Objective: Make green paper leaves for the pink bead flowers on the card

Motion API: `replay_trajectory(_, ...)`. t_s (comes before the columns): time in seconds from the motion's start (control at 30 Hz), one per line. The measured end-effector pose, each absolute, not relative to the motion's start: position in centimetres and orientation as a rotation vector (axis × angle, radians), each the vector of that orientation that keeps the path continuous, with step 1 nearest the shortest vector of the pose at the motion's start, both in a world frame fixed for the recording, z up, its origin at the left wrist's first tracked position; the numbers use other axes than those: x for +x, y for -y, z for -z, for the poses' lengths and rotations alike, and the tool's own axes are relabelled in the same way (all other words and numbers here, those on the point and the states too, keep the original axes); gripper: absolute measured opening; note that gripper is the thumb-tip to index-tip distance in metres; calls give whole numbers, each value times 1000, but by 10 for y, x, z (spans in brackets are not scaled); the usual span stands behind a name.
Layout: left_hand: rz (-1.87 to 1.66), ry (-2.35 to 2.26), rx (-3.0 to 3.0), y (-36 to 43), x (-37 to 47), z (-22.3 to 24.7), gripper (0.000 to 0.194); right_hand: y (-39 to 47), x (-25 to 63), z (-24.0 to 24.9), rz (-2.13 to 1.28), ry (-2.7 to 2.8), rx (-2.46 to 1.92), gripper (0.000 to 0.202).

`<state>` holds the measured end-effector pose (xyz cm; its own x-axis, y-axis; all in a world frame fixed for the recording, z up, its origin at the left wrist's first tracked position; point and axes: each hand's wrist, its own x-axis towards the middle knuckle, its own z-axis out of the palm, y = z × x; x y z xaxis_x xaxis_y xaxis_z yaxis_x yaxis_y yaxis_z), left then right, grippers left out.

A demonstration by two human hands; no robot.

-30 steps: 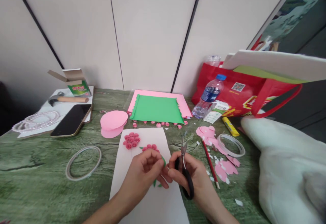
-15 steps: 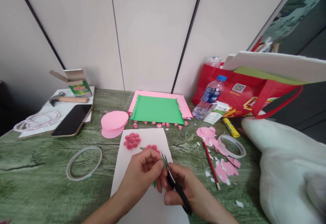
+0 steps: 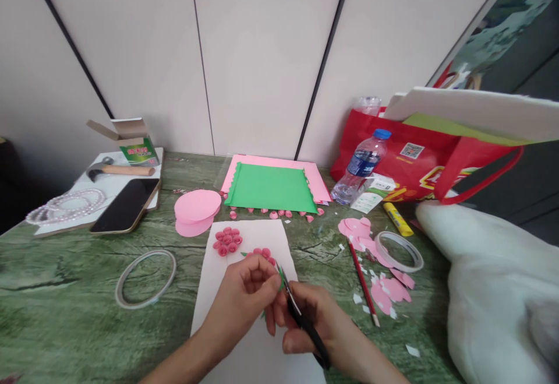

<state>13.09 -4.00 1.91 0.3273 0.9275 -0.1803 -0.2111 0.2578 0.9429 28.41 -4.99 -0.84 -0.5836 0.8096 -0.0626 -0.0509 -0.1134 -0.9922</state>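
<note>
L hand point(image 3: 251, 293) pinched shut on small green paper piece point(image 3: 282, 282), over white paper sheet point(image 3: 257, 349) w/ pink paper flowers point(image 3: 227, 240); R hand point(image 3: 317, 317) curled round black-handled metal scissors point(image 3: 301, 314), blades at the green piece.

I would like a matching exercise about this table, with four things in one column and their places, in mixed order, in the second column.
Things:
1. Scissors
2. Phone
3. Green sheet
4. Red pencil

Places:
A. On top of the pink paper
B. Beside the pink scraps
C. In the right hand
D. Near the hammer

Right pairs: 1-C, 2-D, 3-A, 4-B
</note>
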Motion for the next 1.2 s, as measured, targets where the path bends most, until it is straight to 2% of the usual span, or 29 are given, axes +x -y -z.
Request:
replay_trajectory(0.5, -910, -909, 973, 40, 131, -24, 26, 51, 284, 15, -1826, 1510, -834, 42)
replay_trajectory(0.73, -908, -883, 988, 40, 130, -23, 27, 51, 281, 12, -1739, 1553, -888, 47)
replay_trajectory(0.8, -912, -865, 983, 40, 129, -22, 27, 50, 283, 15, -1652, 1484, -931, 45)
replay_trajectory(0.97, -961, -826, 955, 38, 128, -22, 24, 42, 293, 14, -1025, 909, -1101, 26)
replay_trajectory(1.03, -988, -823, 973, 38, 128, -23, 23, 39, 295, 11, -928, 788, -1085, 22)
replay_trajectory(1.2, -1001, -869, 1039, 39, 128, -16, 23, 44, 288, 7, -1215, 989, -1044, 24)
